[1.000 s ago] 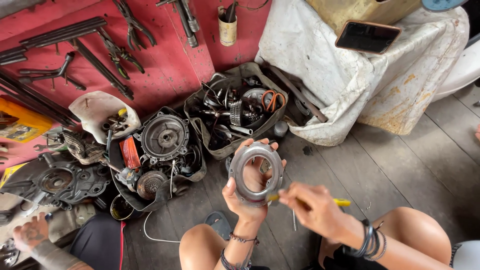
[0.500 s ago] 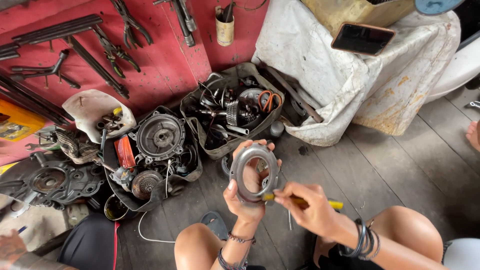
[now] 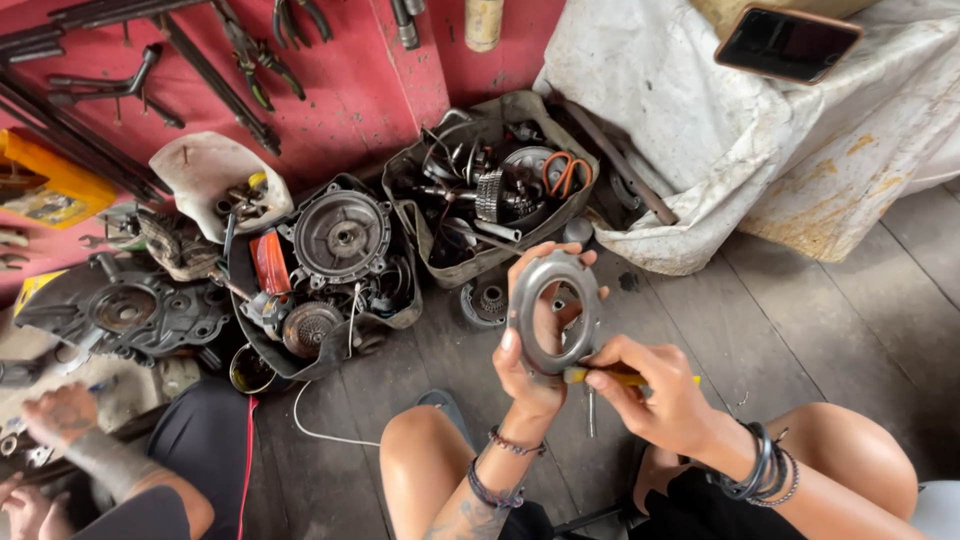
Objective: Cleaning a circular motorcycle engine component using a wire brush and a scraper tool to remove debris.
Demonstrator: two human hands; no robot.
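Fingers of left hand (image 3: 535, 350): wrapped round the edge of a flat metal ring (image 3: 553, 312), clamped on it, holding it upright.
Fingers of right hand (image 3: 655, 395): pinched tight on a yellow-handled screwdriver (image 3: 625, 377), tip hidden behind the ring.
Ring: up in the air between both hands, above the wooden floor (image 3: 800, 330).
Just past the fingers: grey tray of parts (image 3: 490, 190) with orange scissors (image 3: 563, 172).
Further left of the fingers: black tub (image 3: 330, 270) with a round engine cover.
Up and right of the fingers: phone (image 3: 790, 42) on a dirty white cloth (image 3: 700, 130).
Far left, low: another person's hand (image 3: 60, 415).
Might go wrong: tool could slip off the smooth ring and poke the left palm.
Cause: hard push with little grip.
Also: ring could drop onto a knee.
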